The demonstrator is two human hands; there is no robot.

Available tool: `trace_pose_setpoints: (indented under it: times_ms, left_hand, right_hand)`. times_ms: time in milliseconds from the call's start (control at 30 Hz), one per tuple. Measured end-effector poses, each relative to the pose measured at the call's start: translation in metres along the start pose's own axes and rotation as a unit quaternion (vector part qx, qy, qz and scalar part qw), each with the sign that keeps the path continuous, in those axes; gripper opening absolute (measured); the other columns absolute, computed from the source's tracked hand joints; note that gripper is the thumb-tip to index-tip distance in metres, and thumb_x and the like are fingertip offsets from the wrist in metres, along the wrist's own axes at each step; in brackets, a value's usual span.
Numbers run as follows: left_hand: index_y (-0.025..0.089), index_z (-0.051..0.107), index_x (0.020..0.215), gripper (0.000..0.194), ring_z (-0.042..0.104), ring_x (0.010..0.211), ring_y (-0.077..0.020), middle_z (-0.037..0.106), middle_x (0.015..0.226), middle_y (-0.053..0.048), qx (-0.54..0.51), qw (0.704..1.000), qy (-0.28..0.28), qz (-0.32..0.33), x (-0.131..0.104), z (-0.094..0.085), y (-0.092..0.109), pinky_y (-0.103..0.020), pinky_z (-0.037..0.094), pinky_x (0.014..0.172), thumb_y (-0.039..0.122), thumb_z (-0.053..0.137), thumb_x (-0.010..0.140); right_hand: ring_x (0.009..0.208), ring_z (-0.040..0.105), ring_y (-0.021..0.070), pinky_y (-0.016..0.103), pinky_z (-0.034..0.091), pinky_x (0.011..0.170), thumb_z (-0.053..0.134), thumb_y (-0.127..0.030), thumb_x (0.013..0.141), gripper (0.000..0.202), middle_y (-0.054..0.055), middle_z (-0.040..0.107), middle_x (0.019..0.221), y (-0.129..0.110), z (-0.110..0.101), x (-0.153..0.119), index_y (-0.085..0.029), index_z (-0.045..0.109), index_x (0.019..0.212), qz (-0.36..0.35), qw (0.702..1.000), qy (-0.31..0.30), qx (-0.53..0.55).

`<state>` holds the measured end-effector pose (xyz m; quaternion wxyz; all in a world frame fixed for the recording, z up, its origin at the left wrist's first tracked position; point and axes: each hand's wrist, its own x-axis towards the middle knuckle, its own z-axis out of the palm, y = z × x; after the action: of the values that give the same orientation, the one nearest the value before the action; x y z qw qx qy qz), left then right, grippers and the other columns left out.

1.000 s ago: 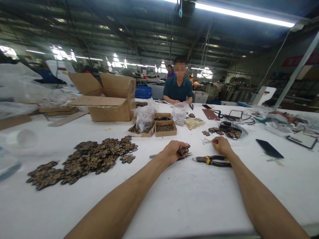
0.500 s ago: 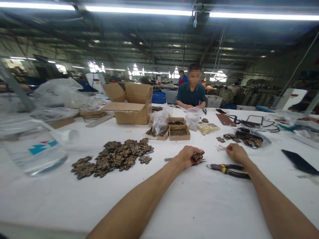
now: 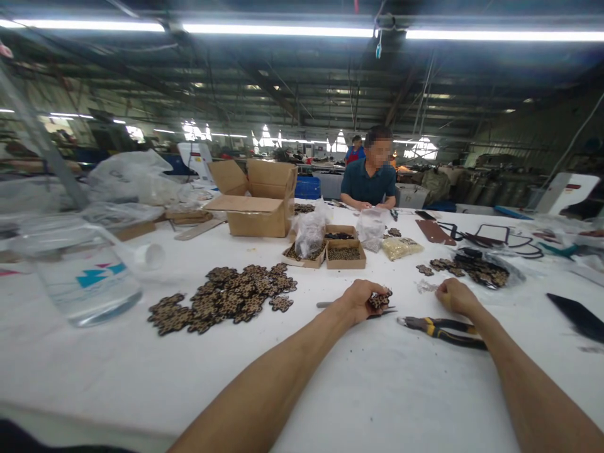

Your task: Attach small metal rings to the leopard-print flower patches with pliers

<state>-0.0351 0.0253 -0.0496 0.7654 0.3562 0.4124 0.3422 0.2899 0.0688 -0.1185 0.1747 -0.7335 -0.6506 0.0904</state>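
My left hand (image 3: 361,301) rests on the white table (image 3: 330,390), closed around a small leopard-print flower piece (image 3: 380,299). A thin metal tool (image 3: 330,305) lies just under that hand. My right hand (image 3: 455,297) sits to the right with its fingers curled; something yellowish shows in its grip but I cannot make out what. Black-and-yellow pliers (image 3: 443,330) lie on the table just in front of it. A small clear bag (image 3: 427,287) lies between the two hands. A spread pile of the same flower pieces (image 3: 226,299) lies to the left.
Small cardboard trays (image 3: 344,253) and plastic bags of parts stand mid-table, an open carton (image 3: 257,201) behind them. A clear water bottle (image 3: 87,270) lies at left. A person in a dark shirt (image 3: 370,182) sits opposite. A black flat object (image 3: 578,314) lies at far right.
The camera has turned left, bringing the water bottle into view. Both hands have stayed in place on the table with the same grips.
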Motion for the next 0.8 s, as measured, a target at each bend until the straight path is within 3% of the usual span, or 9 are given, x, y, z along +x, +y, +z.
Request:
trace_pose_setpoints:
  times_ms: [167, 300, 367, 467, 533, 633, 800]
  left_hand:
    - [0.011, 0.061, 0.074, 0.006, 0.059, 0.053, -0.0139, 0.063, 0.065, -0.006, 0.004, 1.000, -0.001, 0.002, 0.000, 0.000, 0.000, -0.022, 0.042, 0.041, 0.009, 0.067, 0.074]
    - [0.010, 0.063, 0.074, 0.007, 0.060, 0.055, -0.0140, 0.064, 0.066, -0.006, 0.009, 1.000, -0.003, 0.017, 0.000, 0.001, -0.001, -0.023, 0.043, 0.043, 0.009, 0.068, 0.070]
    - [0.010, 0.064, 0.073, 0.008, 0.059, 0.055, -0.0138, 0.063, 0.065, -0.006, 0.015, 1.000, -0.006, 0.025, 0.000, 0.003, -0.002, -0.023, 0.043, 0.043, 0.008, 0.070, 0.068]
    - [0.010, 0.064, 0.071, 0.011, 0.058, 0.055, -0.0136, 0.063, 0.064, -0.005, 0.026, 0.999, -0.016, 0.038, 0.000, 0.006, -0.003, -0.024, 0.043, 0.044, 0.009, 0.072, 0.063]
    - [0.010, 0.064, 0.070, 0.012, 0.058, 0.055, -0.0137, 0.063, 0.063, -0.005, 0.034, 0.998, -0.022, 0.048, 0.000, 0.008, -0.004, -0.025, 0.043, 0.045, 0.009, 0.073, 0.061]
    - [0.011, 0.063, 0.067, 0.014, 0.057, 0.054, -0.0134, 0.063, 0.061, -0.004, 0.046, 0.997, -0.027, 0.062, -0.003, 0.012, -0.005, -0.025, 0.041, 0.045, 0.010, 0.074, 0.059]
    - [0.012, 0.061, 0.063, 0.016, 0.055, 0.052, -0.0127, 0.061, 0.057, -0.003, 0.066, 0.994, -0.030, 0.080, -0.011, 0.016, -0.004, -0.026, 0.039, 0.046, 0.010, 0.075, 0.057]
  right_hand:
    - [0.083, 0.066, 0.0275, 0.033, 0.043, 0.072, 0.067, -0.026, 0.075, 0.009, 0.014, 0.072, 0.080, -0.006, -0.005, -0.008, -0.017, 0.066, 0.073, -0.019, 0.999, 0.019, 0.046]
    - [0.081, 0.067, 0.0249, 0.034, 0.050, 0.072, 0.063, -0.036, 0.084, 0.019, 0.012, 0.074, 0.085, -0.029, -0.012, -0.017, -0.018, 0.067, 0.084, -0.057, 0.990, 0.027, 0.129]
    - [0.078, 0.068, 0.0230, 0.034, 0.054, 0.071, 0.063, -0.046, 0.085, 0.030, 0.009, 0.074, 0.086, -0.049, -0.015, -0.028, -0.018, 0.068, 0.091, -0.088, 0.969, 0.010, 0.232]
    - [0.069, 0.067, 0.0213, 0.036, 0.058, 0.066, 0.080, -0.049, 0.071, 0.039, 0.006, 0.071, 0.077, -0.081, -0.020, -0.049, -0.016, 0.070, 0.089, -0.109, 0.887, -0.040, 0.447]
    - [0.064, 0.065, 0.0192, 0.035, 0.058, 0.064, 0.086, -0.046, 0.065, 0.040, 0.004, 0.069, 0.072, -0.100, -0.024, -0.061, -0.016, 0.071, 0.085, -0.098, 0.854, -0.069, 0.507]
    - [0.062, 0.065, 0.0173, 0.035, 0.059, 0.066, 0.089, -0.043, 0.062, 0.038, 0.004, 0.070, 0.070, -0.116, -0.027, -0.073, -0.016, 0.072, 0.082, -0.091, 0.833, -0.103, 0.536]
    - [0.062, 0.066, 0.0170, 0.036, 0.059, 0.068, 0.090, -0.039, 0.060, 0.036, 0.005, 0.072, 0.073, -0.121, -0.028, -0.078, -0.015, 0.073, 0.080, -0.089, 0.820, -0.124, 0.552]
